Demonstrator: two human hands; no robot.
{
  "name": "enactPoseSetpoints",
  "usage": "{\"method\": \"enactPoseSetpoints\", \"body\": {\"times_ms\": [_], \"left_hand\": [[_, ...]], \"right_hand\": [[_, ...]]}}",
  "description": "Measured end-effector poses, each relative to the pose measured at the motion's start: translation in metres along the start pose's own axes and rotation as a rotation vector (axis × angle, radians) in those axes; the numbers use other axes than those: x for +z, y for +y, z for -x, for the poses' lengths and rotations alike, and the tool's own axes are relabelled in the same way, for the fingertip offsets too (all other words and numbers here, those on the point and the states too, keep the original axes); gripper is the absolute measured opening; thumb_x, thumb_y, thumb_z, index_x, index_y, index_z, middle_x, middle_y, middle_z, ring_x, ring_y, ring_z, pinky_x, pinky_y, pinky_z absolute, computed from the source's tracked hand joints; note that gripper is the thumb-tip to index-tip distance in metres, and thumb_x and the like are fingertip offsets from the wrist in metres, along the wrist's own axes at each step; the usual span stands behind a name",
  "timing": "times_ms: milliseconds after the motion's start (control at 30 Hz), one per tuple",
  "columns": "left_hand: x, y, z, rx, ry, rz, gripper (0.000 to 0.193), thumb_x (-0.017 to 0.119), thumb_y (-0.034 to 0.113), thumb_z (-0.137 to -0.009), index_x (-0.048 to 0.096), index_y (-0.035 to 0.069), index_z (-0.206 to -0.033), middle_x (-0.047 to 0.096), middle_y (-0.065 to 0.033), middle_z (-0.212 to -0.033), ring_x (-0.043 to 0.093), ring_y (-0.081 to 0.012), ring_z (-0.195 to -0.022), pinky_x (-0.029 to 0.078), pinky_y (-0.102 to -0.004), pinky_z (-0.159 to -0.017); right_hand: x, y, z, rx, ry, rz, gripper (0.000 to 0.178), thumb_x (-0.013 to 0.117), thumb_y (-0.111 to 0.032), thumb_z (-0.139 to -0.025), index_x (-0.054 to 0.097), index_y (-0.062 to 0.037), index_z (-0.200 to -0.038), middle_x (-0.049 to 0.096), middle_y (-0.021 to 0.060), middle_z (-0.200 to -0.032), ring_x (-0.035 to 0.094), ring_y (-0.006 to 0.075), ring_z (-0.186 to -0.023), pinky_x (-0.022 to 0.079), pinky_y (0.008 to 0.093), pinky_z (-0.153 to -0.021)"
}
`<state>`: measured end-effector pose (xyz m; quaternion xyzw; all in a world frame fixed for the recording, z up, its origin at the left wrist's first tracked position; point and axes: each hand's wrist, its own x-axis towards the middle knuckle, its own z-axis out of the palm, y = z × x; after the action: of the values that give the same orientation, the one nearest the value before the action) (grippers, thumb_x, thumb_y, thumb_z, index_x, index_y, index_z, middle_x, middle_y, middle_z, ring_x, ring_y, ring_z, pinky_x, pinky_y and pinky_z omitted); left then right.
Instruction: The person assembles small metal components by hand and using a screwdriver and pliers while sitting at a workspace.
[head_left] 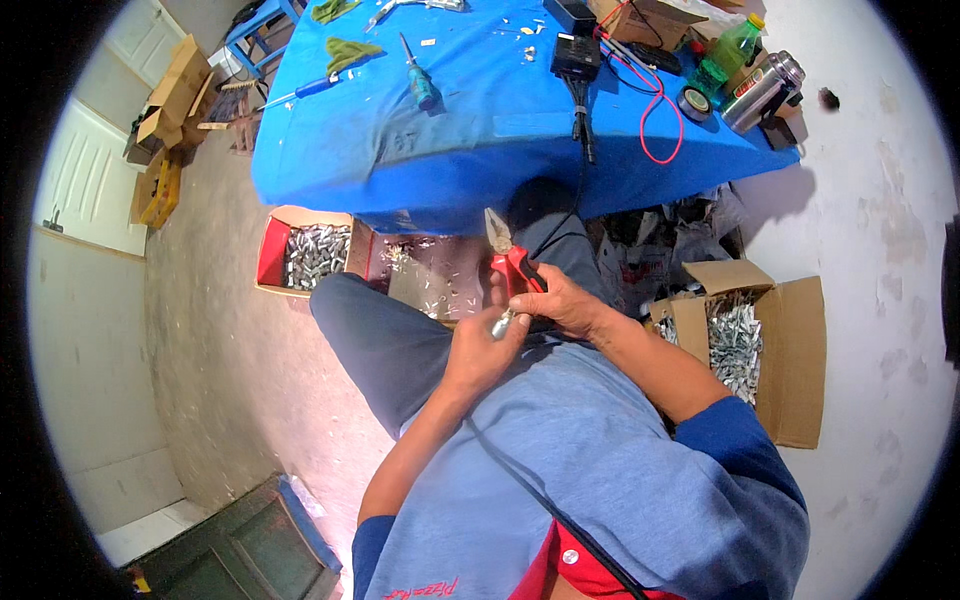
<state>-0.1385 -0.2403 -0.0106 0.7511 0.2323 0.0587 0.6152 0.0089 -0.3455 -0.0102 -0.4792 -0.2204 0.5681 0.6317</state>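
A pair of pliers with red handles (pixel 516 262) is gripped in my right hand (pixel 566 303), its metal jaws pointing away from me toward the table. My left hand (pixel 480 352) is closed close beside it, over my lap. Between its thumb and fingers is a small silvery metal piece (pixel 502 324). The thumbs of both hands nearly meet at this piece, and its far end is hidden by the fingers. Whether the right fingers also touch it I cannot tell.
Beyond my knees stands a table with a blue cover (pixel 450 140), carrying screwdrivers (pixel 420 85), a green bottle (pixel 735 50) and a steel flask (pixel 765 90). A red-and-white box (pixel 270 262) of small silvery parts sits left. At right is a cardboard box (pixel 798 350) of metal pieces.
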Motion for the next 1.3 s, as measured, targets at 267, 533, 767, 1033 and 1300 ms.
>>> {"method": "enactPoseSetpoints", "body": {"times_ms": [267,533,767,1033,1300], "left_hand": [[0.003,0.003,-0.001,0.071,0.050,-0.004,0.033,0.066,0.028,-0.093,0.067,-0.005,-0.092,0.061,-0.0016,-0.070,0.052,-0.0082,-0.065,0.044,-0.0278,-0.057],[0.005,-0.004,-0.005,0.078,0.243,-0.233,0.026,0.070,0.022,-0.088,0.065,-0.004,-0.087,0.057,-0.0103,-0.061,0.050,-0.0135,-0.055,0.043,-0.0328,-0.053],[0.005,-0.006,-0.006,0.033,0.288,-0.265,0.020,0.070,0.016,-0.084,0.067,-0.002,-0.089,0.060,-0.0162,-0.063,0.057,-0.0197,-0.055,0.045,-0.0358,-0.055],[0.005,-0.009,-0.006,0.082,0.358,-0.273,0.017,0.070,0.012,-0.079,0.068,0.000,-0.091,0.065,-0.0167,-0.069,0.063,-0.0231,-0.059,0.047,-0.0354,-0.057],[0.003,-0.007,-0.006,0.107,0.368,-0.317,0.016,0.071,0.013,-0.078,0.069,0.002,-0.088,0.065,-0.0183,-0.071,0.065,-0.0286,-0.062,0.048,-0.0377,-0.059]], "right_hand": [[-0.002,-0.007,0.008,-0.027,0.064,0.044,0.045,0.066,-0.013,-0.085,0.052,-0.0023,-0.126,0.060,0.0067,-0.111,0.058,0.0152,-0.103,0.047,0.0294,-0.090],[-0.013,-0.065,0.059,0.221,-0.113,0.224,0.049,0.064,-0.016,-0.078,0.055,0.0014,-0.123,0.068,0.0127,-0.106,0.064,0.0162,-0.089,0.051,0.0274,-0.073],[-0.015,-0.077,0.077,0.540,-0.256,0.194,0.053,0.066,-0.019,-0.076,0.056,0.0038,-0.123,0.069,0.0164,-0.105,0.069,0.0179,-0.080,0.055,0.0259,-0.057],[-0.011,-0.082,0.063,0.590,-0.327,0.221,0.050,0.066,-0.022,-0.078,0.057,0.0048,-0.119,0.069,0.0158,-0.103,0.070,0.0210,-0.087,0.057,0.0280,-0.058],[-0.010,-0.075,0.058,0.604,-0.324,0.214,0.044,0.066,-0.021,-0.079,0.059,0.0046,-0.113,0.069,0.0162,-0.102,0.070,0.0209,-0.086,0.057,0.0274,-0.055]]}}
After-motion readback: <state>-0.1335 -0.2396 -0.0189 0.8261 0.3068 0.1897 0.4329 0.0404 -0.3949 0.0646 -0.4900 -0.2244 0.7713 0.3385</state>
